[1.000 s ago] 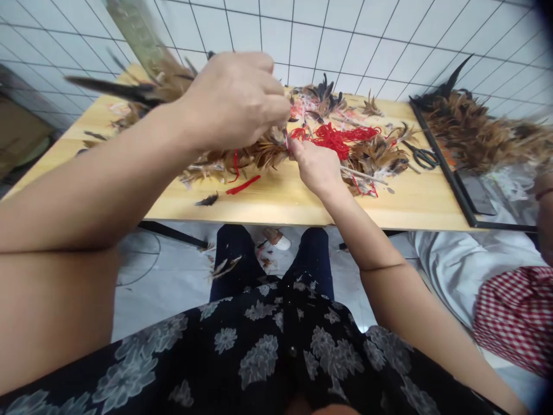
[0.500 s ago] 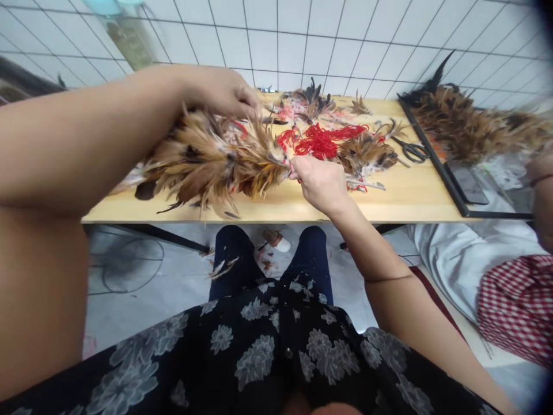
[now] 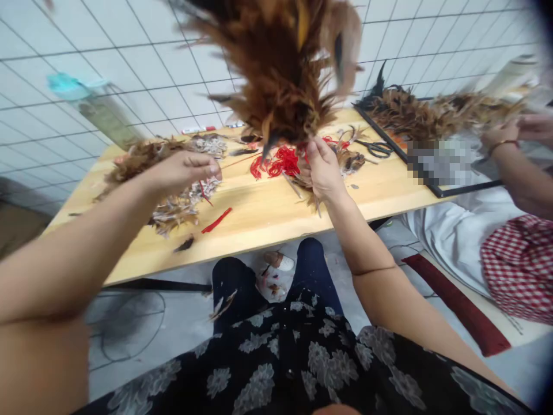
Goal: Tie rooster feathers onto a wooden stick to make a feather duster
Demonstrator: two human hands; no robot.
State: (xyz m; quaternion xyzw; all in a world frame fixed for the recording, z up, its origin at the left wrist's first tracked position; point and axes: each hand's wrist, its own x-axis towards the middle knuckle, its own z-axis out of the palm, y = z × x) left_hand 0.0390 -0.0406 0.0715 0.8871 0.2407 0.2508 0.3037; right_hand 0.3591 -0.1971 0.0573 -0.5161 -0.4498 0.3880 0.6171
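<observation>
My right hand (image 3: 323, 172) is closed round the lower end of a brown feather duster (image 3: 276, 80), which stands upright above the table with its top out of view. A bit of thin stick shows below the fist. My left hand (image 3: 192, 171) is pinched shut, apart from the duster; a thin red string (image 3: 242, 158) runs from its fingertips toward the duster's base. Under the duster lies a tangle of red string (image 3: 280, 162). Loose feather bundles (image 3: 175, 210) lie beneath and beside my left hand, near a short red strand (image 3: 216, 220).
Black scissors (image 3: 377, 148) lie right of my right hand. A black-edged tray (image 3: 436, 187) at the right holds another brown feather piece (image 3: 432, 118). A co-worker's hands (image 3: 503, 135) are there. A bottle with a turquoise top (image 3: 108, 124) stands by the tiled wall.
The duster has swung from lying along the table to upright, held in my right hand. My left hand has come off the feathers, moving left and nearer to me. The view has shifted slightly.
</observation>
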